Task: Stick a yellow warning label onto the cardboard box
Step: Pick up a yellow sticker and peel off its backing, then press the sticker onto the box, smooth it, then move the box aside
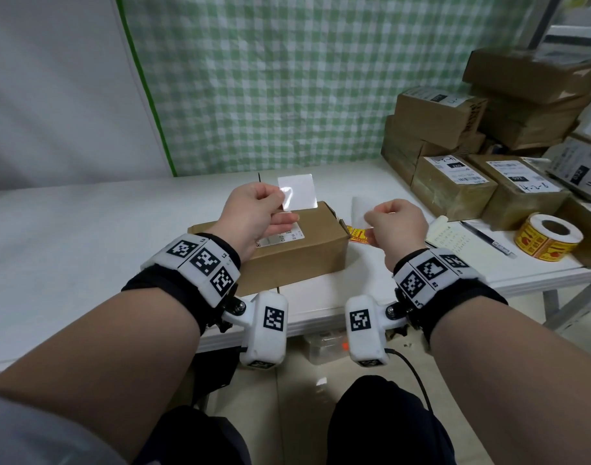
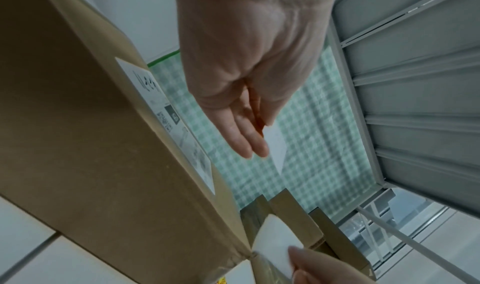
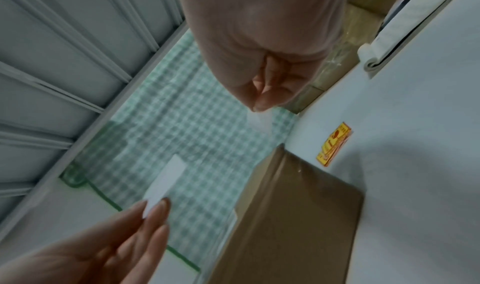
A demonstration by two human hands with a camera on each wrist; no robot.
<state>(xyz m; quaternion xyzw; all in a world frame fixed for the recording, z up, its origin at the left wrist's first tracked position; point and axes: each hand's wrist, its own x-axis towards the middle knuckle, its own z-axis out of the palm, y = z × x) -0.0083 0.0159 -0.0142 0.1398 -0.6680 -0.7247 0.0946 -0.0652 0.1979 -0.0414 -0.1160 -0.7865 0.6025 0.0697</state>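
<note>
A brown cardboard box (image 1: 300, 253) with a white shipping label (image 1: 280, 236) lies on the white table in front of me. Above its far edge my left hand (image 1: 280, 200) pinches a glossy white square sheet (image 1: 298, 193) by one corner. To the right, my right hand (image 1: 369, 222) pinches a second white paper piece (image 1: 360, 209); its printed side does not show. In the wrist views, the left hand (image 2: 255, 144) holds its white sheet (image 2: 276, 146) and the right hand (image 3: 261, 103) holds its paper piece (image 3: 259, 122). A yellow warning label (image 1: 357, 235) lies flat on the table by the box's right end, also in the right wrist view (image 3: 333, 144).
A roll of yellow labels (image 1: 549, 239) stands on the right of the table (image 1: 86, 229), beside a notepad (image 1: 455, 236) and a pen (image 1: 488, 239). Stacked parcels (image 1: 472, 146) fill the back right corner. A green checked cloth (image 1: 287, 78) hangs behind.
</note>
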